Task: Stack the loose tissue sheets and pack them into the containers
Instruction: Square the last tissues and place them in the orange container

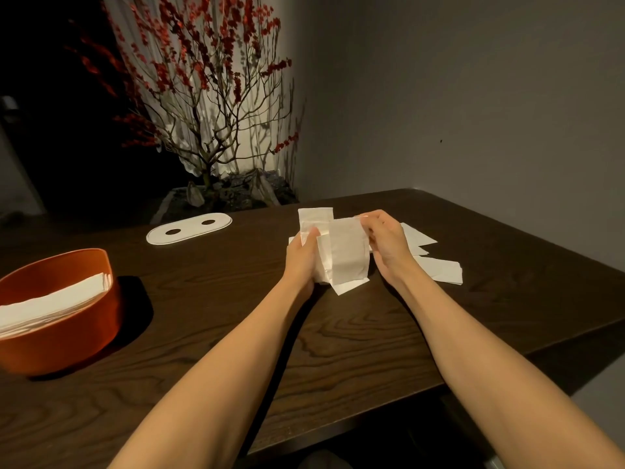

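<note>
Both my hands hold a small bundle of white tissue sheets [345,255] just above the dark wooden table [236,333]. My left hand [301,258] grips the bundle's left side, thumb on a sheet. My right hand [385,242] pinches the top edge of the front sheet. More loose tissue sheets [439,270] lie flat on the table to the right of my hands. An orange oval container [64,319] stands at the left, with a stack of white tissues [50,304] inside it.
A white oval lid [189,228] with two dark holes lies flat behind the container. A potted tree with red blossoms [209,113] stands past the table's far edge. The table's right edge runs diagonally near my right forearm.
</note>
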Demonstrator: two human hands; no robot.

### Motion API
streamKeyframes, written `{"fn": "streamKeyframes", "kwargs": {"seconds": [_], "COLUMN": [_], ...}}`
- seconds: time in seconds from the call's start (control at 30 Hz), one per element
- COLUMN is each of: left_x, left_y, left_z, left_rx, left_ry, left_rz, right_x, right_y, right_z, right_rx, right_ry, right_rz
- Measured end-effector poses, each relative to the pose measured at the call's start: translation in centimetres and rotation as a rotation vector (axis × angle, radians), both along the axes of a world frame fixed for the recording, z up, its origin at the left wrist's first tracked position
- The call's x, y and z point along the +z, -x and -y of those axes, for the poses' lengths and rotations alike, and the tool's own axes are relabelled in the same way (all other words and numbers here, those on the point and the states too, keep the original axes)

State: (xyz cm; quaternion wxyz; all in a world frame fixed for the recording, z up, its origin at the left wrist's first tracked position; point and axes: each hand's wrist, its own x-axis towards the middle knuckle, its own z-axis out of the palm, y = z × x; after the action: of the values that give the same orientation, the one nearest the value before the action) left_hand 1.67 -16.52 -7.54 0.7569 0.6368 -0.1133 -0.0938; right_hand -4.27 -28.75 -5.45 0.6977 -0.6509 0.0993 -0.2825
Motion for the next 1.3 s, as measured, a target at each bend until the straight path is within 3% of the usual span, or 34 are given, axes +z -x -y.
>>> {"fn": "streamKeyframes", "kwargs": {"seconds": [0.1, 0.4, 0.63, 0.8, 0.93, 1.3], "left_x": [0.1, -0.2, -0.3, 0.0, -0.1, 0.1], "left_y": [0.0, 0.2, 0.7, 1.2, 1.3, 1.7], "left_z": [-0.1, 0.2, 1.0, 1.1, 1.1, 0.3], "left_rx": [-0.005, -0.011, -0.053, -0.115, -0.123, -0.193], "left_ry": [0.007, 0.033, 0.165, 0.236, 0.199, 0.197], "left_rz": [-0.004, -0.023, -0.212, -0.319, -0.349, -0.347], "right_x": [-0.1, -1.0, -1.7, -1.7, -2.1, -2.0], "right_y": [0.0, -0.5, -1.0, -1.1, -0.9, -0.6], "right_z": [0.2, -0.7, -2.0, -2.2, -1.6, -1.2], "right_rx": [-0.012, -0.060, -0.117, -0.256, -0.244, -0.195], "right_ry": [-0.045, 0.182, 0.356, 0.734, 1.000, 0.955], "right_rz": [-0.038, -0.170, -0.125, -0.179, -0.182, -0.153]}}
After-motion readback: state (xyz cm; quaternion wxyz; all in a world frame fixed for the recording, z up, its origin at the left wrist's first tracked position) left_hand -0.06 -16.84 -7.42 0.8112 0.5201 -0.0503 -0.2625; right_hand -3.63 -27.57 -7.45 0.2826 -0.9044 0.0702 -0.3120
